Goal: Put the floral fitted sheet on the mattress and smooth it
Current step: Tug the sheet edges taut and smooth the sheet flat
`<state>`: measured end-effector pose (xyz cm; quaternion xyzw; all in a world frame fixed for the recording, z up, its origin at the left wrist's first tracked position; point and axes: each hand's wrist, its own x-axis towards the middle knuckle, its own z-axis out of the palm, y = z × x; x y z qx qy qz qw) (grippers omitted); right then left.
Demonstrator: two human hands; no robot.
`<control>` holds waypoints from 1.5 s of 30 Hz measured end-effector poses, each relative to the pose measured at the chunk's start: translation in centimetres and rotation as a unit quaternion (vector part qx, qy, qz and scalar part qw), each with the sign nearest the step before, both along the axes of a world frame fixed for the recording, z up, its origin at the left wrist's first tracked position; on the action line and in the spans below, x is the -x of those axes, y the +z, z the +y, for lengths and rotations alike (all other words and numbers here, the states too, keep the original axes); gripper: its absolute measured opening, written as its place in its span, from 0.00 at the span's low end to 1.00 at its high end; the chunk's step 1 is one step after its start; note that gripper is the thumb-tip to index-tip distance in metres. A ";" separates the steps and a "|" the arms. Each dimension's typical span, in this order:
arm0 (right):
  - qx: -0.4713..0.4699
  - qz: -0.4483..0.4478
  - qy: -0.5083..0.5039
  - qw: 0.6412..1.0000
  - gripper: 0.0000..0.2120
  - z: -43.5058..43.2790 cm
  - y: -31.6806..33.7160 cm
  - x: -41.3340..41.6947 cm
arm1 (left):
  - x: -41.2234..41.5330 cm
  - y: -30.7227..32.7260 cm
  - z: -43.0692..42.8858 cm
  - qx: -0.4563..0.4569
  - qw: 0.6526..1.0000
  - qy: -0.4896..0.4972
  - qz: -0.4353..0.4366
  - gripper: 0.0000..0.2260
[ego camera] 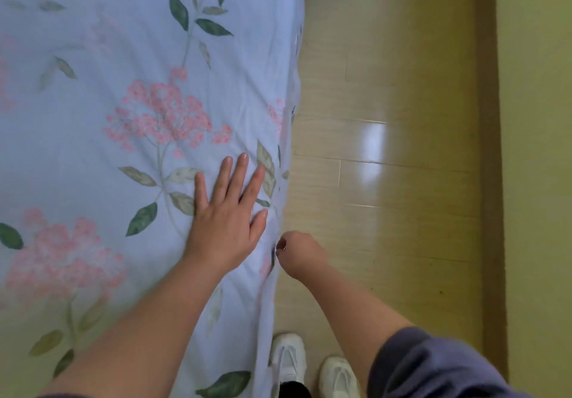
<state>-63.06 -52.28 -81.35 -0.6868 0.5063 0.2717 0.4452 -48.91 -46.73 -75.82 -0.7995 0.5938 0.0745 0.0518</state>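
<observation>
Left hand (227, 221) flat on sheet (123, 57)

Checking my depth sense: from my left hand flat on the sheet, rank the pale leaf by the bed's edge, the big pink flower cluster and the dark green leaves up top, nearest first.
1. pale leaf, at the fingertips of the left hand, by the bed's edge.
2. pink flower cluster, farther up the floral fitted sheet, mid-frame.
3. dark green leaves, near the top.
</observation>
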 end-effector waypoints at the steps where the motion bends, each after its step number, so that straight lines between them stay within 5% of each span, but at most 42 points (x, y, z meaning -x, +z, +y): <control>1: -0.016 0.005 -0.003 1.000 0.16 -1.1 0.5 0.0 | -0.2 0.4 -0.3 -0.015 1.000 -0.008 0.002 0.30; 9: 0.084 -0.075 -0.091 0.989 0.25 -19.6 7.2 -6.2 | -5.6 5.4 -11.3 -0.053 0.996 0.055 0.045 0.28; 16: 0.276 -0.167 0.181 0.929 0.33 -35.5 11.5 -15.7 | -13.2 5.6 -24.7 -0.168 0.945 0.273 0.070 0.42; 19: 0.271 -0.152 0.295 0.904 0.32 -41.2 11.8 -17.8 | -9.6 4.4 -27.4 -0.207 0.953 0.174 0.134 0.41; 24: 0.262 -0.054 0.323 0.908 0.33 -52.1 13.8 -22.2 | -13.4 8.4 -31.3 -0.057 0.988 -0.007 0.144 0.22; 37: 0.261 -0.067 0.423 0.865 0.33 -73.3 19.3 -44.5 | -37.9 12.5 -56.8 -0.019 0.964 0.224 0.142 0.17; 45: 0.282 -0.087 0.500 0.814 0.37 -87.0 17.4 -56.9 | -47.6 10.6 -68.1 -0.105 0.926 0.323 0.165 0.35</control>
